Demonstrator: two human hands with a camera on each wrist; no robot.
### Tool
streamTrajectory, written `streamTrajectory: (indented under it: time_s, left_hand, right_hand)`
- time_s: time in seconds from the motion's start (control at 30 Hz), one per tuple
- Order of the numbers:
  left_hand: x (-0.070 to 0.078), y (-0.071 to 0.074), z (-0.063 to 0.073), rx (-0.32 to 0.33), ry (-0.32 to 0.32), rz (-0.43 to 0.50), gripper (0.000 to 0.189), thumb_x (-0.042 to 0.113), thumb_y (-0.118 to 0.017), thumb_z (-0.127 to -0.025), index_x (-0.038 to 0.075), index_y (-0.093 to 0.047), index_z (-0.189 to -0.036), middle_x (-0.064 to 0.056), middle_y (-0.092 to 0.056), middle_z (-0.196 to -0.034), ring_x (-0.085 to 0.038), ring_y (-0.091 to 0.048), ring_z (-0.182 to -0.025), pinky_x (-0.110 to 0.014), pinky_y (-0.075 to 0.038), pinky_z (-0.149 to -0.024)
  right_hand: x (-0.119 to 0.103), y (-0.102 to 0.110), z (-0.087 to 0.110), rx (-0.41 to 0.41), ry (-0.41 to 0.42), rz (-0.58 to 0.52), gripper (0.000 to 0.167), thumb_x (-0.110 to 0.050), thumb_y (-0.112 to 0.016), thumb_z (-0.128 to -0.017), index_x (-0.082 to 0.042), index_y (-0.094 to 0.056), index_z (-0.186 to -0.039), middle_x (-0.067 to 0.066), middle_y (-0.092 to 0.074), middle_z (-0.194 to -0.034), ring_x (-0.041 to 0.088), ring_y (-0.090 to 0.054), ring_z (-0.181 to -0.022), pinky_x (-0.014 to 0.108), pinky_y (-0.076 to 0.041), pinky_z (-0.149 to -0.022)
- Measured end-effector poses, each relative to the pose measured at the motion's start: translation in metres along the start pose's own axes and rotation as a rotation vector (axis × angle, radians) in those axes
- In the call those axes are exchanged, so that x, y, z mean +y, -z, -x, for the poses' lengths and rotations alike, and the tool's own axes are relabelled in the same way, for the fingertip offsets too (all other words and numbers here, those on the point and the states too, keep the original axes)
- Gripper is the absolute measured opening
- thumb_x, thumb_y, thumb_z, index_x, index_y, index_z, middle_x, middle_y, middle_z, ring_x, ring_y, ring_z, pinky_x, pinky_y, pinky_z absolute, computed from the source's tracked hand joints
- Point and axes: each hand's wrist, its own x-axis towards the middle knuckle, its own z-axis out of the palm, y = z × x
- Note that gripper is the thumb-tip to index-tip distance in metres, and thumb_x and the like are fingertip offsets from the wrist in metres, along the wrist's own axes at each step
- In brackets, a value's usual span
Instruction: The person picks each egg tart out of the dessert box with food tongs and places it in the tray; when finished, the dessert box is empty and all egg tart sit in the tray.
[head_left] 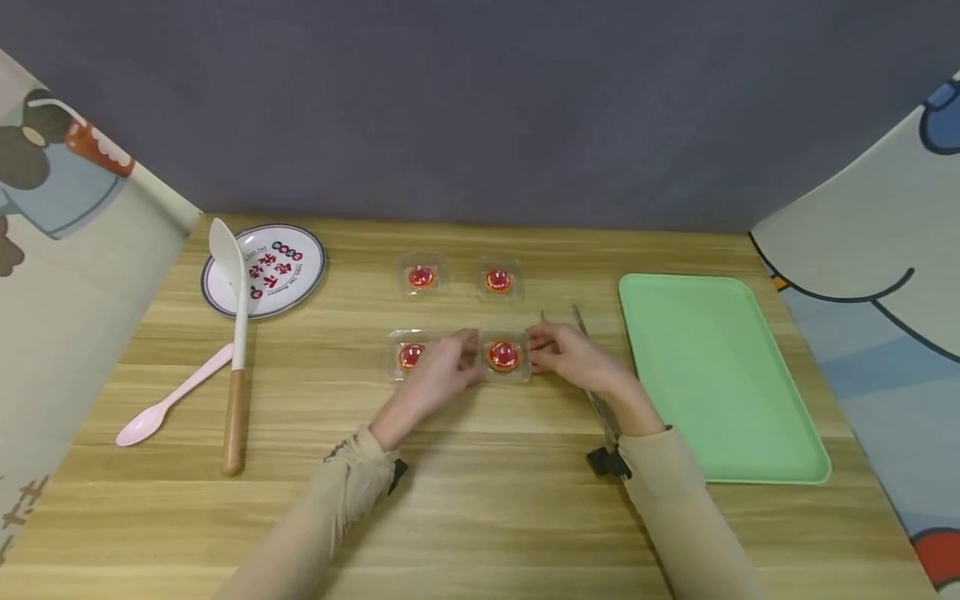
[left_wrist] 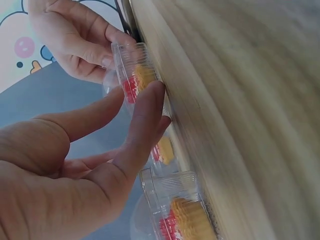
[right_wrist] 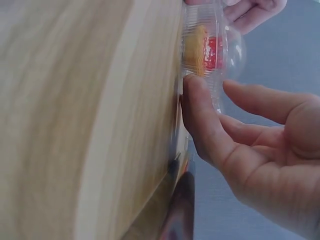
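Fingertips [left_wrist: 157, 91] of the left hand [head_left: 442, 371] rest at the left side of a clear box [head_left: 506, 357], and the right hand [head_left: 572, 357] meets that same box from its right side, the two facing each other across it. Both hands are partly open, thumb and forefinger parted on each, thumb up by the rim and forefinger low near the base; no finger wraps round the box, and how hard they press I can't tell. What counts, I'd judge, is that the box sits squarely between them, neither hand clearly nearer. It looks almost square from above, so no long axis stands out, and it sits level on the wooden table [head_left: 480, 517]. Inside is a small cake [right_wrist: 196, 49], yellow below and red on top. A second box [head_left: 399, 354] lies just to its left, partly hidden by the left hand. Farther off sit a back left box [head_left: 422, 275] and a back right box [head_left: 498, 279]. Below the right hand runs a slim dark tool [head_left: 597, 408], perhaps tongs, and past it lies a green tray [head_left: 720, 375]. Well to the left, a white ladle [head_left: 240, 333] lies partly across a plate [head_left: 300, 283], near a pink spoon [head_left: 183, 390].
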Motion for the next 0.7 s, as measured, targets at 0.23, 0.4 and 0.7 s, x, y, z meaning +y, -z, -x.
streamTrajectory:
  time_s: [0.23, 0.4, 0.7]
  left_hand:
    - [0.0008, -0.0012, -0.0036, 0.001, 0.013, -0.009, 0.066, 0.001, -0.082, -0.091, -0.011, -0.051, -0.149, -0.029, -0.067, -0.135, -0.036, -0.076, -0.104, -0.038, -0.066, -0.091]
    - [0.0009, -0.001, -0.004, 0.011, 0.004, -0.003, 0.063, 0.0, -0.083, -0.09, -0.011, -0.054, -0.145, -0.028, -0.069, -0.133, -0.035, -0.076, -0.102, -0.038, -0.066, -0.089]
    - [0.0002, -0.001, -0.0041, 0.02, -0.003, 0.016, 0.062, -0.001, -0.084, -0.088, -0.01, -0.055, -0.143, -0.027, -0.07, -0.132, -0.033, -0.076, -0.1, -0.034, -0.066, -0.084]
  right_hand:
    - [-0.0007, 0.0013, 0.0007, 0.004, 0.005, 0.051, 0.045, 0.004, -0.053, -0.108, 0.024, -0.042, -0.146, 0.038, -0.057, -0.137, 0.05, -0.059, -0.125, 0.045, -0.061, -0.101]
    - [0.0003, 0.0021, 0.0007, -0.001, 0.009, 0.049, 0.045, 0.004, -0.055, -0.107, 0.024, -0.043, -0.145, 0.038, -0.058, -0.137, 0.051, -0.06, -0.126, 0.049, -0.06, -0.103]
    - [0.0019, 0.0009, -0.001, -0.001, 0.015, 0.043, 0.044, 0.006, -0.057, -0.106, 0.022, -0.044, -0.145, 0.037, -0.059, -0.135, 0.049, -0.062, -0.123, 0.049, -0.06, -0.102]
